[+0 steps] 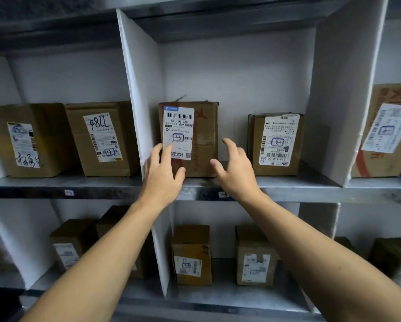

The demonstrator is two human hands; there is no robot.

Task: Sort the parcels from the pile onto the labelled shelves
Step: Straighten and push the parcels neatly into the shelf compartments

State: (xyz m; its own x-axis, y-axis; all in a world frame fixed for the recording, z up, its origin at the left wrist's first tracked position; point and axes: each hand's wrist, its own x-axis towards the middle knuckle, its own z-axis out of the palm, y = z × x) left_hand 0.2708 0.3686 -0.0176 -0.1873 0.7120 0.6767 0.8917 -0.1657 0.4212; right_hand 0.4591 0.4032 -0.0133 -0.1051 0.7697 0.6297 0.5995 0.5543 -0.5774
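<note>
The brown cardboard parcel (206, 135) between the fingers (165, 155) carries a white label (178, 129) with black barcode and blue header; dividers (136, 89) white, shelf (78, 185) grey.

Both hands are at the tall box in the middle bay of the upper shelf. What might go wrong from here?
1. The tall box stands on end and neither hand has a grip: the left hand only touches its front, the right hand is open beside it, so it may topple.
2. It sits close to the white divider; a sideways push might flex that.
</note>
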